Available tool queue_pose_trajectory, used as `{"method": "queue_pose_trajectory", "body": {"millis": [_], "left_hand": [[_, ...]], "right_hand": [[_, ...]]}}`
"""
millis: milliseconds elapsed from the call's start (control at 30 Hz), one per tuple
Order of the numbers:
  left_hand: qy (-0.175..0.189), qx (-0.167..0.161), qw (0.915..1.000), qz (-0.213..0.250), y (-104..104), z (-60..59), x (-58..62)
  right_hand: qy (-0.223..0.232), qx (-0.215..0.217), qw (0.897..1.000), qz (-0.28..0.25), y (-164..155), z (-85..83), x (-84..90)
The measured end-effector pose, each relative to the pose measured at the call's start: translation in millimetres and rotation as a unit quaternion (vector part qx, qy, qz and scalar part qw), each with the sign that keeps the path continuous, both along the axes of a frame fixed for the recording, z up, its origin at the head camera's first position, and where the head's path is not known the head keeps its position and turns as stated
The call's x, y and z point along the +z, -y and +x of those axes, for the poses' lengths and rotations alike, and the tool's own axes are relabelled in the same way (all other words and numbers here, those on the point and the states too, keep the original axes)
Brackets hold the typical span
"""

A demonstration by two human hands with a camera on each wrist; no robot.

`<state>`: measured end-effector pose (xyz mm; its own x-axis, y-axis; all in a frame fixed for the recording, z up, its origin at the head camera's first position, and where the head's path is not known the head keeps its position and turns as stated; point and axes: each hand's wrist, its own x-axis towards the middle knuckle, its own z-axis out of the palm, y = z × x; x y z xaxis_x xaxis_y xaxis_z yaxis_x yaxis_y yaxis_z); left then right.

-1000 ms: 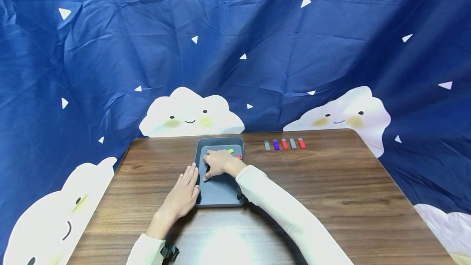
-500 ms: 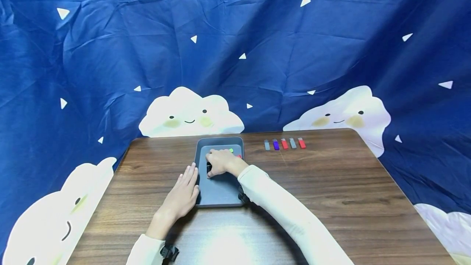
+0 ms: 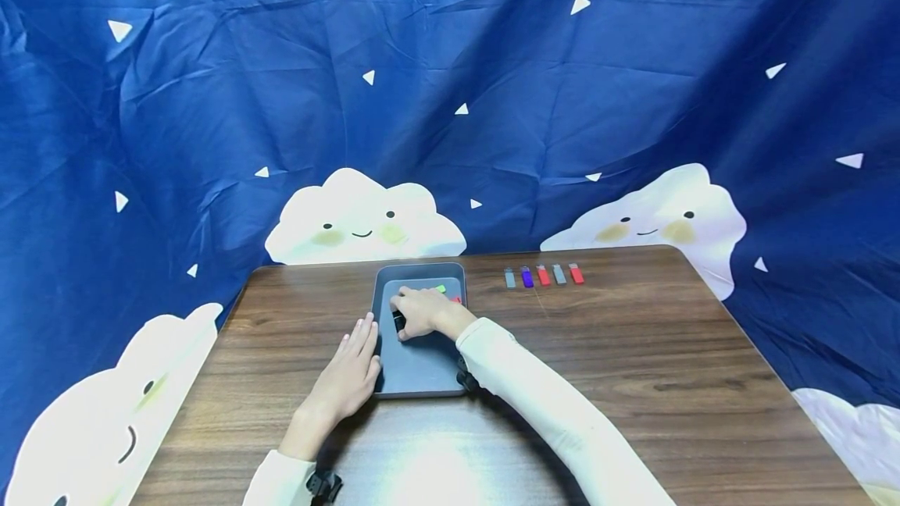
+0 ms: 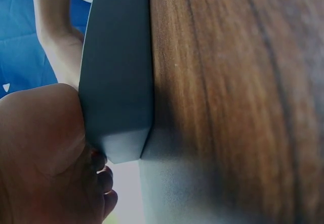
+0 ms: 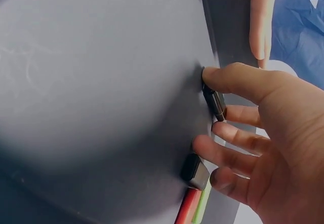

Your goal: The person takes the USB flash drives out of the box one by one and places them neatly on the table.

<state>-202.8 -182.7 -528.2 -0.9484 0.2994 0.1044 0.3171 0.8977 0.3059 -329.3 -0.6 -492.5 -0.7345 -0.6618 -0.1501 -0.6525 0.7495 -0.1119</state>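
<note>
In the lower centre of the head view we see a grey tray (image 3: 422, 365) on the table (image 3: 633, 365). Our left hand (image 3: 349, 375) lies flat, fingers straight, against its left rim. Our right hand (image 3: 422, 311) pinches a small black stick (image 5: 214, 100); green and red ones (image 5: 195, 203) lie beyond. Since a second ago, the right hand has barely shifted.

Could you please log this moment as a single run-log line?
right hand: pinching black stick in tray | left hand: flat against tray's left edge | table: five sticks in row
</note>
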Motion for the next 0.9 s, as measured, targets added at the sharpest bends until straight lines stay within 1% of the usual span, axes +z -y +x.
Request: {"method": "queue_pose_trajectory", "body": {"millis": [300,367,600,800,900], "left_hand": [[0.001,0.001,1.0000,-0.001,0,-1.7,-0.6],[-0.004,-0.001,1.0000,0.001,1,-2.7,-2.9],[0.006,0.000,0.9999,0.010,2,-2.2,-3.6],[-0.007,-0.003,1.0000,0.004,4,-4.1,-10.7],[-0.009,-0.004,0.9999,0.012,4,-3.1,-9.3]], "right_hand": [[0.002,0.004,1.000,-0.001,0,-1.7,0.0],[0.003,0.004,1.000,-0.002,0,-1.8,0.1],[-0.007,0.014,1.000,0.002,-1,-2.0,-2.5],[-0.011,0.018,1.000,-0.001,-3,-2.3,-2.6],[-0.007,0.020,1.000,-0.004,-5,-1.6,-1.4]]}}
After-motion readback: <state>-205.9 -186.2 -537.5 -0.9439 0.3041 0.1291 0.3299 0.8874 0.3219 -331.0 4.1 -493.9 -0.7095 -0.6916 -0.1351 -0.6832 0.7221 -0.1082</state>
